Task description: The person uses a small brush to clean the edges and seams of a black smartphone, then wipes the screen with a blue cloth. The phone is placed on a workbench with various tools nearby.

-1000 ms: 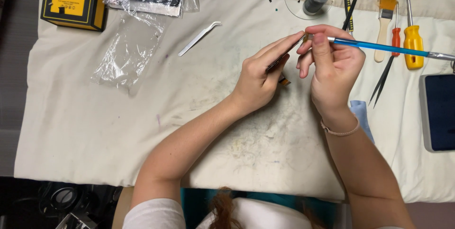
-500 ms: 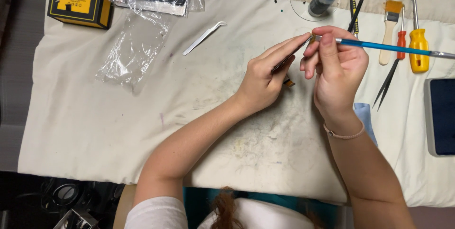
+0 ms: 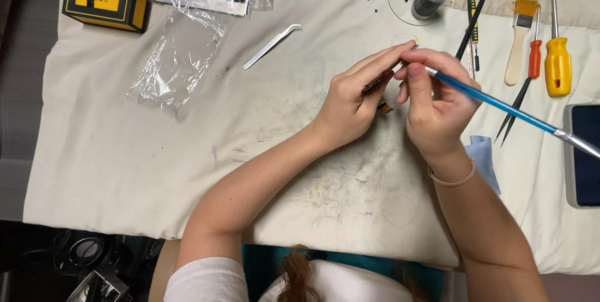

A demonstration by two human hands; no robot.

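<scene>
Head view: left hand [image 3: 350, 105] pinches a thin dark flat device [image 3: 379, 79] edge-on, long axis running lower-left to upper-right, top end up by the fingertips. Right hand [image 3: 437, 105] is closed round a blue-handled brush [image 3: 500, 103]; handle trails off to the right and down, metal end cut by the frame edge. Brush tip meets the device's upper end right between the two hands, so the right hand is the working one and the left just steadies. Tip itself is hidden behind the right thumb and forefinger, so I cannot tell contact for sure. Device face not visible, only its edge. A small orange-dark bit [image 3: 385, 108] shows under the left hand, unclear what. All above the stained cream cloth [image 3: 187, 164]; white curved tweezers [image 3: 272, 46] lie well apart to the upper left.
</scene>
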